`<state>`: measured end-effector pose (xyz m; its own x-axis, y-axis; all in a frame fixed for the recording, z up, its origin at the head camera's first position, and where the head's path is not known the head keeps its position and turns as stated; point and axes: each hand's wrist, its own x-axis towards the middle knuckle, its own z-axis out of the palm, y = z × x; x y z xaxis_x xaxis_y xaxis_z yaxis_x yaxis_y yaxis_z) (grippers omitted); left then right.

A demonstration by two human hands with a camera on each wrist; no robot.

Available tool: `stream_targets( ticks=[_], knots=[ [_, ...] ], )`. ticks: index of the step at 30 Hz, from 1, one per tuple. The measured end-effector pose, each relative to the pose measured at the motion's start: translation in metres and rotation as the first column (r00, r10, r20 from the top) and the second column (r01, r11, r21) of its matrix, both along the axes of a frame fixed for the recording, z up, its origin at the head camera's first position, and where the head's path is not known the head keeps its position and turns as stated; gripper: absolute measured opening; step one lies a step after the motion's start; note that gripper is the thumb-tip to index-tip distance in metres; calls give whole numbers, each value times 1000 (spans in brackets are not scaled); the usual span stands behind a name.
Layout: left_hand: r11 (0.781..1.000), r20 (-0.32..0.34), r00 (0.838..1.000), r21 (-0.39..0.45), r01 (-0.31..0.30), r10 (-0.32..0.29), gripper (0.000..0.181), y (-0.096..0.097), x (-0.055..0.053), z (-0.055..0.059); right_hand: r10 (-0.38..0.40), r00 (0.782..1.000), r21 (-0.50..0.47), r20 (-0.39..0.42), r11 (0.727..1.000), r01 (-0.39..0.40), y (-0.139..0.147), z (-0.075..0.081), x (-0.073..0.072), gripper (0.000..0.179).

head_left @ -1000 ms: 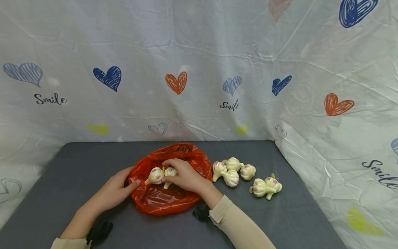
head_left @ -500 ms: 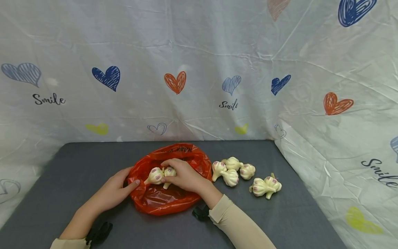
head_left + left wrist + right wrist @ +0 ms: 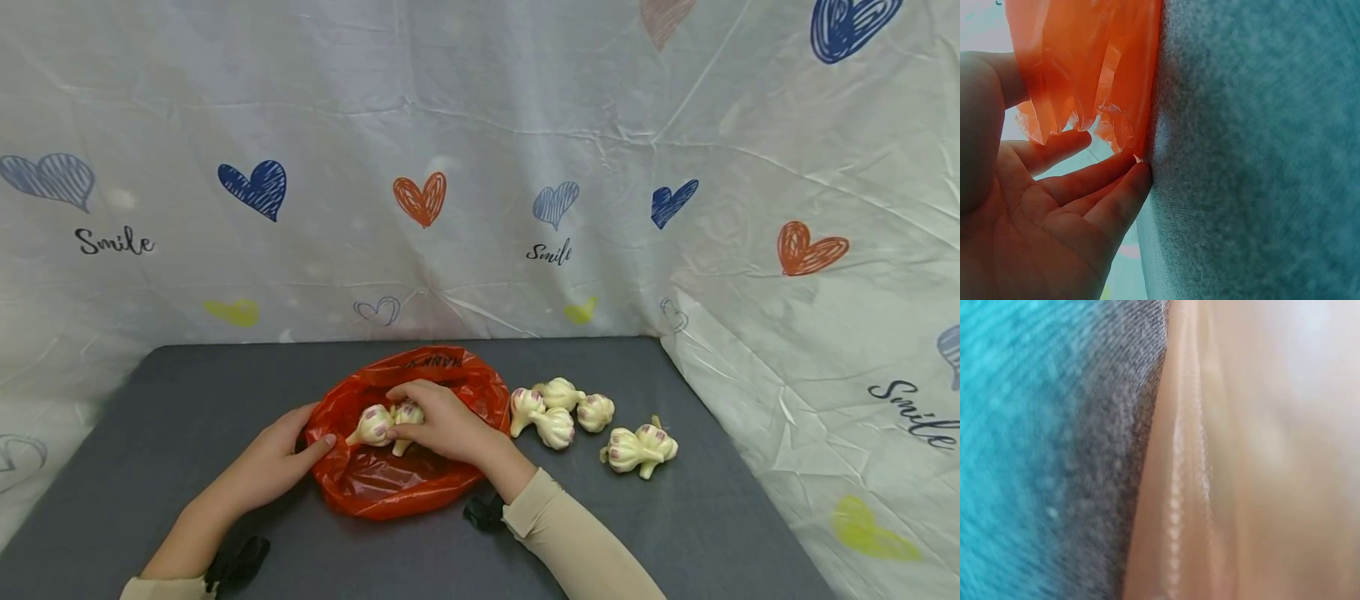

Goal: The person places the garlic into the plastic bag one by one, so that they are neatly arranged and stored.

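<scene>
A red plastic bag (image 3: 375,485) lies with its mouth spread wide on the dark table. My left hand (image 3: 279,460) holds the bag's left rim, thumb over the edge on the inside and fingers outside; in the left wrist view the fingers (image 3: 1107,203) reach under the hanging orange-red film (image 3: 1091,56) close to the table. Inside the mouth, my right hand (image 3: 450,425) grips a garlic bulb (image 3: 408,415) between thumb and fingers, partly covering it. A second garlic bulb (image 3: 372,427) sits just left of it. Blurred material fills the right wrist view, where the hand is hidden.
Several garlic bulbs (image 3: 555,427) cluster right of the bag, with a separate group (image 3: 639,450) nearer the table's right edge. The grey table (image 3: 712,525) backs onto a white curtain (image 3: 480,275) printed with hearts. Black wrist straps (image 3: 238,564) show at the cuffs.
</scene>
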<state>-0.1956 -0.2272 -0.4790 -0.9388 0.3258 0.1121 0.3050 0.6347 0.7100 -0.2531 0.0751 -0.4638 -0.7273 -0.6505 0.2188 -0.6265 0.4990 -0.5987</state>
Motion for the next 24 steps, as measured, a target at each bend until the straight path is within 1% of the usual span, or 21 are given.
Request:
stream_targets(
  ticks=[8,15,24],
  knots=[
    [1000,2,1000,1,4,-4,67,0,1,1,5,1000,-13,-7,1000,-5,1,3,0,53],
    [1000,-16,1000,6,7,-7,66,-1,1,0,4,1000,-16,-6,1000,-4,2,6,0,53],
    [1000,-23,1000,2,14,-14,65,1,1,1,14,999,-35,-30,999,-15,5,9,-1,54]
  ],
)
